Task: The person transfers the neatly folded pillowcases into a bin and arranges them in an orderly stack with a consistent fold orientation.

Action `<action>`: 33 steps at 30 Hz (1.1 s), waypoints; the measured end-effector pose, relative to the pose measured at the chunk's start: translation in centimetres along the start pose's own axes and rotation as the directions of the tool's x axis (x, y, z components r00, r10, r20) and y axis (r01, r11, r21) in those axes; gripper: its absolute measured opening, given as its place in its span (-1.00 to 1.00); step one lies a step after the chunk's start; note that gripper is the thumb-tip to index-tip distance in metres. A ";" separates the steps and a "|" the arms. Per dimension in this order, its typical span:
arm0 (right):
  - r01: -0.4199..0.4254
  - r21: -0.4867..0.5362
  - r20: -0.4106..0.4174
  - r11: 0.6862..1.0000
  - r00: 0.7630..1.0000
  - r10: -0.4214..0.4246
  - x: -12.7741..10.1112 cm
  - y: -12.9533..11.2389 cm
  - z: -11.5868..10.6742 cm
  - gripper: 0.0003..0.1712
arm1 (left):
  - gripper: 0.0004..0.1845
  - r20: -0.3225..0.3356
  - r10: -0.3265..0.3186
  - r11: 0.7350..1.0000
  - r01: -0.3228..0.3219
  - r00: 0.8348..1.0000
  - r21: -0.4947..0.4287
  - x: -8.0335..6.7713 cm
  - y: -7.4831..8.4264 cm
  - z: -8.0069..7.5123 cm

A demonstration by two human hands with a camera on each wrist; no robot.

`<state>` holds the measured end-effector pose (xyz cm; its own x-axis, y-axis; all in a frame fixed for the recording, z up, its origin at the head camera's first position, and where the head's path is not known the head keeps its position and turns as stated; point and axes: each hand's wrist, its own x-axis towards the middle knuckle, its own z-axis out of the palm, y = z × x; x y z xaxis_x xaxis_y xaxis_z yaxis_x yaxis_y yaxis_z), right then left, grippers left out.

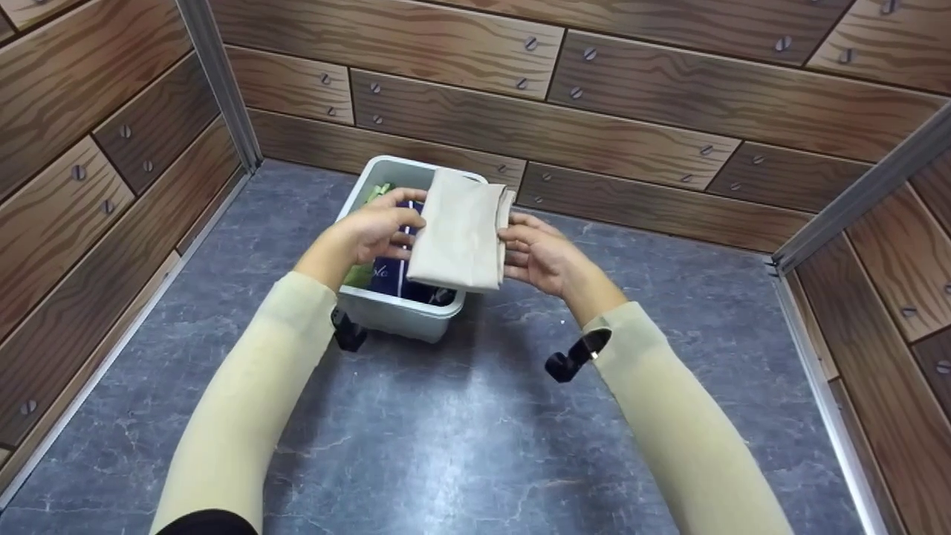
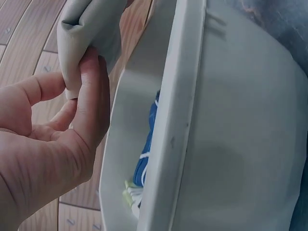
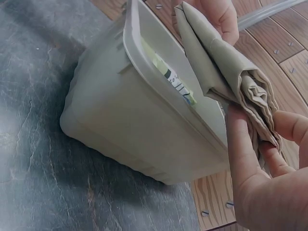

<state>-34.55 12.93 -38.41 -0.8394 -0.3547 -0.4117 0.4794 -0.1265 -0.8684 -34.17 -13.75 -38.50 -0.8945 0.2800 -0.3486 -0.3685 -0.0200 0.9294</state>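
Note:
A folded beige cloth [image 1: 457, 234] is held between both hands, over the right part of a pale grey plastic bin [image 1: 394, 316]. My left hand [image 1: 375, 227] pinches its left edge, thumb on one side and fingers on the other, as the left wrist view shows with the cloth [image 2: 91, 36]. On the opposite edge, my right hand [image 1: 546, 253] grips the layered folds, which open toward the right wrist view around the cloth's [image 3: 240, 82] rolled inner layers. Inside the bin lie a dark blue package [image 1: 386, 275] with white lettering and a green item [image 1: 360, 276], both partly covered by the cloth and left hand.
The bin stands on a dark blue-grey marbled surface [image 1: 475, 431], near the back wall [image 1: 631, 111] with its wood-plank print. Similar panels rise at left and right, with metal strips [image 1: 223, 82] along the corners. Black wrist cameras [image 1: 568, 364] are strapped to both sleeves.

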 end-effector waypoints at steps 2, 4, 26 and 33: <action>0.001 -0.004 0.000 1.000 1.000 -0.001 0.0 -0.1 0.3 -0.49 | -0.38 -0.001 -0.001 1.000 0.001 1.000 0.002 0.0 0.0 -0.2; -0.001 0.002 0.000 1.000 1.000 0.001 0.1 -0.2 0.6 -0.47 | -0.38 -0.001 -0.003 1.000 0.003 1.000 0.008 0.0 0.1 -0.5; -0.049 0.007 0.035 0.999 0.998 0.049 2.1 0.2 3.3 -0.40 | -0.35 -0.068 -0.035 0.983 0.047 0.997 0.176 -0.5 0.2 -3.6; -0.065 0.004 0.055 0.998 0.996 0.065 2.7 0.4 4.0 -0.37 | -0.37 -0.107 -0.017 0.969 0.043 0.994 0.244 -0.6 0.2 -4.2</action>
<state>-35.64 8.19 -38.75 -0.7913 -0.4130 -0.4510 0.5340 -0.1073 -0.8387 -34.79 -17.91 -38.60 -0.9100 0.1761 -0.3754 -0.3335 0.2269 0.9150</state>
